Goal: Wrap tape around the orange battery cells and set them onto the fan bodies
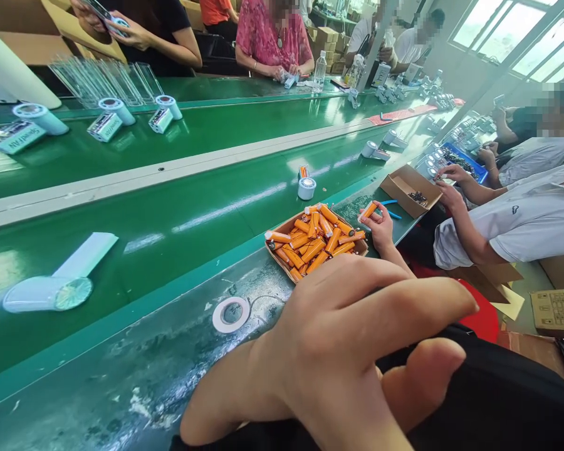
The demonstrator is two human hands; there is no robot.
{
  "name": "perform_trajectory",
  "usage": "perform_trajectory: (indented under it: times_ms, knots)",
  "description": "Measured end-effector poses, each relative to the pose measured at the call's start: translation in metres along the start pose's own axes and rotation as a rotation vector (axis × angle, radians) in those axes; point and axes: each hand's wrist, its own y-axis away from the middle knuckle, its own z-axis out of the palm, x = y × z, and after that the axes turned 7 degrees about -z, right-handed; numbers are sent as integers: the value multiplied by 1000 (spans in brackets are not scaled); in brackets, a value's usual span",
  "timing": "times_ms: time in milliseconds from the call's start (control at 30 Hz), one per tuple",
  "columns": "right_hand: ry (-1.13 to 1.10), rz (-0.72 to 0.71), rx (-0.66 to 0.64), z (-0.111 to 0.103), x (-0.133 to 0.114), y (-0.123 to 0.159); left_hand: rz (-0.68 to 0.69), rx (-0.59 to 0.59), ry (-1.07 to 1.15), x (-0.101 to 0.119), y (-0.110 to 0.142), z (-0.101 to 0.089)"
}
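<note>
Right hand (382, 230) grips an orange cylinder (369, 210) mid-right; left hand (329, 332) loosely spread, lower middle. Pick-up step, I'd guess; next probably needs both.

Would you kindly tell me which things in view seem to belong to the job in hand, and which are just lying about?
Seemingly part of the job:
- orange cylinder, held in a hand
- cardboard tray full of similar orange cylinders

Apparently just lying about, with no hand on them:
- white ring, perhaps tape
- pale gadget
- clear bottle
</note>
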Motion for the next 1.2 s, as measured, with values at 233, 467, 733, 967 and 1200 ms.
perform_trajectory:
  times_ms: [233,467,733,967,1200]
  knots:
    - [-22,11,25,6,-4,2,48,-29,-39,-6,2,-1]
    - [-20,26,12,7,-10,3,-18,5,2,-1,4,0]
    - [-26,37,10,8,-14,4,26,2,-5,-3,-3,0]
    - [-31,40,14,8,-14,4,-21,-27,-109,-2,4,-3]
    - [-44,26,12,10,-17,6,101,39,-90,-10,1,2]
